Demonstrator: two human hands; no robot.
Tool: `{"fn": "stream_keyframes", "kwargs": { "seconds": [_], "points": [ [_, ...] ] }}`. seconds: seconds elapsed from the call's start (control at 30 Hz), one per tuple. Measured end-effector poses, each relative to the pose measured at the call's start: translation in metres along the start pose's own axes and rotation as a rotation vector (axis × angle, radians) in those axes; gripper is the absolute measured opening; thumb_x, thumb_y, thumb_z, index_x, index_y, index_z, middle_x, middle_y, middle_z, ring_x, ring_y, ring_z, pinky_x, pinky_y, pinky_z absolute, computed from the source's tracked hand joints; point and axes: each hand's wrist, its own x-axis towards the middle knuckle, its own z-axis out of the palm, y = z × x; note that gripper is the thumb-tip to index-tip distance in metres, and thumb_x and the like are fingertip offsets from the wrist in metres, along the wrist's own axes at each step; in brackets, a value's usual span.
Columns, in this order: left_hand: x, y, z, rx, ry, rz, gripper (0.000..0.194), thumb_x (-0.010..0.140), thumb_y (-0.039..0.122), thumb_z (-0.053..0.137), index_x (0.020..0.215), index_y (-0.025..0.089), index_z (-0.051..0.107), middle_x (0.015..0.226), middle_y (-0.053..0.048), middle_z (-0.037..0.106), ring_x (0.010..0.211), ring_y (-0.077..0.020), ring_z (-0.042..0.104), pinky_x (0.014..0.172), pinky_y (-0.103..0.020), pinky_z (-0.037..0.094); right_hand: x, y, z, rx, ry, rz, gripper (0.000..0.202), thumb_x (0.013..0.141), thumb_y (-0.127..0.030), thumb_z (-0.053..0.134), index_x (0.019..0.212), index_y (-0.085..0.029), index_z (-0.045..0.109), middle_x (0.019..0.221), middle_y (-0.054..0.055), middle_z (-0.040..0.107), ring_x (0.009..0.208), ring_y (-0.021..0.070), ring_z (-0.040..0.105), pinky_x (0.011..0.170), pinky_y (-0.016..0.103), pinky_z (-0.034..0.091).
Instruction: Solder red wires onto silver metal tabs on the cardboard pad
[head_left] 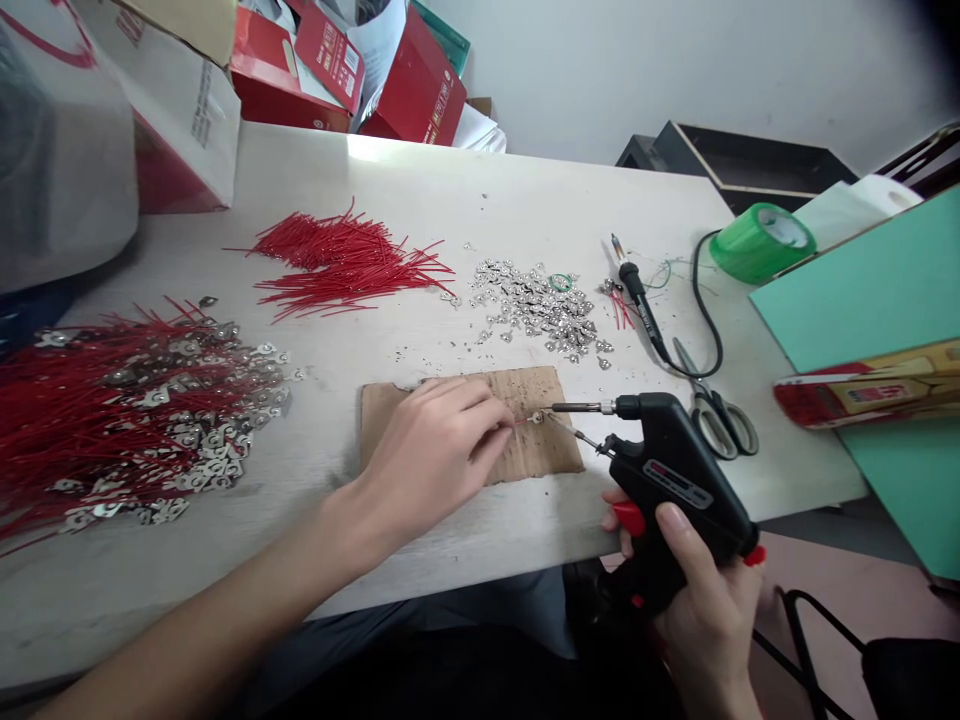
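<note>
My right hand (705, 590) is wrapped round the grip of a black soldering gun (675, 480) with a red trigger. Its tip (574, 407) points left, over a piece of cardboard (551, 455). At the tip lies a small metal terminal (535, 417). My left hand (442, 440) rests on the cardboard, its fingertips pinched on a short red wire (521, 421) that runs to the terminal. Most of the wire is hidden by the fingers. Dark specks dot the cardboard.
Red wires (337, 260) and loose metal terminals (536, 305) lie behind the cardboard. Wired terminals (172, 410) are heaped at left. At right are a soldering iron (637, 300) with its cord, scissors (720, 415) and green tape (761, 243). Red boxes (412, 85) stand at the back.
</note>
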Motion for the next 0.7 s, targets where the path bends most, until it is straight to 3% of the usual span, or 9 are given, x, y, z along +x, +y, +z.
{"fn": "stream_keyframes", "kwargs": {
  "seconds": [0.37, 0.6, 0.7],
  "points": [
    [0.000, -0.002, -0.002, -0.001, -0.044, 0.044, 0.010, 0.101, 0.015, 0.064, 0.096, 0.017, 0.073, 0.093, -0.003, 0.072, 0.090, -0.0211, 0.068, 0.083, -0.039, 0.052, 0.001, 0.002, -0.001, 0.023, -0.019, -0.039, 0.031, 0.090, -0.043, 0.079, 0.098, -0.013, 0.080, 0.088, 0.013, 0.080, 0.058, 0.0203, 0.068, 0.048, 0.030, 0.052],
    [0.000, -0.003, -0.001, -0.008, -0.051, 0.032, 0.010, 0.101, 0.016, 0.064, 0.097, 0.018, 0.073, 0.094, -0.003, 0.074, 0.090, -0.0214, 0.069, 0.085, -0.040, 0.052, 0.001, 0.003, -0.001, -0.010, 0.009, -0.034, 0.033, 0.090, -0.045, 0.078, 0.099, -0.012, 0.079, 0.088, 0.014, 0.080, 0.063, 0.0248, 0.073, 0.047, 0.031, 0.050],
    [0.003, -0.002, -0.011, -0.009, -0.044, -0.015, 0.010, 0.103, 0.019, 0.065, 0.099, 0.019, 0.074, 0.096, -0.003, 0.075, 0.091, -0.0210, 0.070, 0.084, -0.038, 0.051, -0.003, 0.003, -0.005, -0.037, -0.014, -0.057, 0.032, 0.095, -0.043, 0.076, 0.103, -0.013, 0.079, 0.092, 0.015, 0.080, 0.064, 0.0256, 0.073, 0.046, 0.032, 0.052]
  ]
}}
